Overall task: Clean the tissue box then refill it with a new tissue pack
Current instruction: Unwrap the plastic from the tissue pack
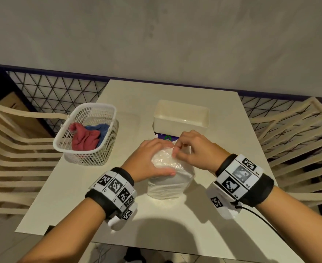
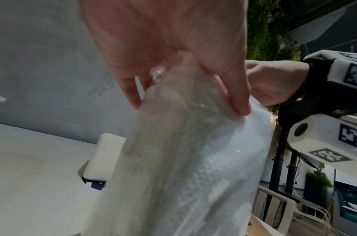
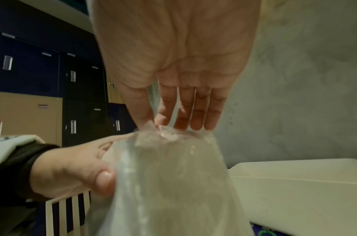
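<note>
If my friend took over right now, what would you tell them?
Left hand grips the tissue pack, which stands upright on the table. Right hand pinches the clear wrapper at its top. The tissue box sits open and looks empty behind the pack. Cloths lie in the basket on the left. Left to do: open the wrapper and put the tissues in the box.

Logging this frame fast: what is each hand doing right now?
Left hand: grips the side of the tissue pack, thumb across its front.
Right hand: fingers pinch the plastic wrap at the pack's top.
</note>
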{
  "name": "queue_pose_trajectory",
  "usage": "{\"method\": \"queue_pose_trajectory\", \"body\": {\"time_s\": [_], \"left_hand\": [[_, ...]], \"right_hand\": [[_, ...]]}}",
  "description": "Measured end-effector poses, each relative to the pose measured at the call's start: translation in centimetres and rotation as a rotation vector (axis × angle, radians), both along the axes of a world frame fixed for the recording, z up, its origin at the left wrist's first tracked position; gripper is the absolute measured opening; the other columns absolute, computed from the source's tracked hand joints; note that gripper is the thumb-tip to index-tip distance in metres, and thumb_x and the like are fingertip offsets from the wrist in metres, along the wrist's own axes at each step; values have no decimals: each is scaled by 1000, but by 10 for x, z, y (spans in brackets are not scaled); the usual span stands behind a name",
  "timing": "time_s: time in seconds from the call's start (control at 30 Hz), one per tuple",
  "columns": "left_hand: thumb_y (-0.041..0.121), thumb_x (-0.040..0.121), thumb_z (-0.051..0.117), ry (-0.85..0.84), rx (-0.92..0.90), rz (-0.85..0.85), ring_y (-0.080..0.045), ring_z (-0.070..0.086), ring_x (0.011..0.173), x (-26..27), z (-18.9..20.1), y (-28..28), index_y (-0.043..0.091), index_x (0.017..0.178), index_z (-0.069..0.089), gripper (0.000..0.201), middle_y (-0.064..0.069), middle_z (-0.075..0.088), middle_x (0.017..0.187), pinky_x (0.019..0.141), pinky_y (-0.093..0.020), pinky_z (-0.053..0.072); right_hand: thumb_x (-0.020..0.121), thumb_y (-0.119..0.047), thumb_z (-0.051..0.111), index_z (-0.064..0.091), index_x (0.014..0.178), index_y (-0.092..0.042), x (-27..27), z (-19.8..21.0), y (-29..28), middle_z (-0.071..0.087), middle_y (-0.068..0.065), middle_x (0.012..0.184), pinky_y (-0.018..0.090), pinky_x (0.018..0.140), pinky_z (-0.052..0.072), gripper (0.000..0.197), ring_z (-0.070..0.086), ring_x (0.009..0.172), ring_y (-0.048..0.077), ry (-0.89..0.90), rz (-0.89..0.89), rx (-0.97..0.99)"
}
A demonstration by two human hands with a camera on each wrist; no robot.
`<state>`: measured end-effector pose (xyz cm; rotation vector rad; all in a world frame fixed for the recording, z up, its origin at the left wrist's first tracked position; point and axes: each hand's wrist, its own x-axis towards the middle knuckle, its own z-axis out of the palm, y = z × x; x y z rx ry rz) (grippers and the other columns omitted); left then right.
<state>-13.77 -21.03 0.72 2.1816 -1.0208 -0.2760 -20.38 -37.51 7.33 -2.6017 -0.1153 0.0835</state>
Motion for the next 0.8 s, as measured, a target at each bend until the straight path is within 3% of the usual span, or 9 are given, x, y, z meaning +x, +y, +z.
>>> {"method": "queue_pose_trajectory", "body": {"time_s": [0.07, 0.17, 0.23, 0.3, 0.37, 0.5, 0.6, 0.7, 0.8], "left_hand": [[68, 51, 62, -2, -7, -1, -10, 39, 121, 1, 0, 0, 34, 124, 50, 82, 24, 43, 121, 103, -23, 29], [67, 50, 63, 20, -22, -3, -7, 39, 118, 1, 1, 0, 40, 121, 47, 78, 29, 42, 116, 98, -18, 28], [66, 51, 64, 23, -35, -9, -6, 40, 117, 1, 0, 0, 46, 118, 45, 72, 29, 44, 117, 98, -17, 28], [66, 51, 65, 16, -42, -11, -6, 41, 117, 2, -1, 0, 44, 118, 48, 72, 28, 45, 117, 98, -16, 28], [66, 51, 64, 11, -45, -4, -4, 40, 115, 4, -3, -1, 40, 119, 50, 75, 33, 42, 114, 96, -9, 25], [64, 49, 66, 14, -61, 3, 0, 39, 109, 4, -5, 1, 47, 111, 45, 68, 40, 37, 111, 93, -1, 23], [63, 49, 67, 26, -65, -8, 11, 37, 106, 3, -6, 0, 47, 109, 45, 67, 39, 38, 110, 92, 3, 20], [63, 48, 67, 12, -80, -13, 19, 34, 108, 4, -8, -1, 44, 110, 48, 67, 38, 39, 110, 93, 3, 19], [62, 48, 67, 15, -77, -10, 13, 37, 106, 4, -8, -2, 44, 111, 48, 68, 38, 39, 113, 94, 2, 19]], "right_hand": [[88, -18, 57, 65, 93, -13, 0, 2, 1, 51, -5, 81, 0, 65, 31, 10, 42, 79, 8, 34, -23, 42], [87, -19, 59, 59, 90, -21, -1, 6, 1, 60, 3, 85, 14, 61, 36, 4, 54, 81, 19, 78, -46, 123], [84, -24, 64, 59, 98, -13, -1, 8, 2, 58, 3, 88, 17, 60, 33, 18, 51, 82, 18, 141, -10, 50], [84, -25, 64, 61, 102, -5, 2, 8, 1, 54, 3, 89, 20, 60, 26, 27, 46, 82, 16, 145, 45, -77], [85, -22, 64, 63, 97, -3, 4, 10, 2, 52, 1, 87, 18, 62, 27, 22, 45, 81, 15, 92, 61, -57], [84, -17, 64, 65, 87, -3, -3, 15, 3, 56, 1, 83, 5, 61, 34, 14, 47, 77, 14, 18, 116, 40], [87, -15, 60, 63, 89, -2, -10, 17, 4, 53, 1, 79, 3, 61, 33, 14, 45, 71, 13, -7, 157, -15], [86, -10, 59, 64, 87, -1, -13, 15, 5, 40, -12, 65, 0, 65, 33, 10, 38, 60, 1, -68, 193, -55], [84, -6, 59, 64, 84, 0, -13, 13, 6, 36, -21, 62, 1, 65, 34, 8, 38, 58, 2, -68, 215, -59]]}}
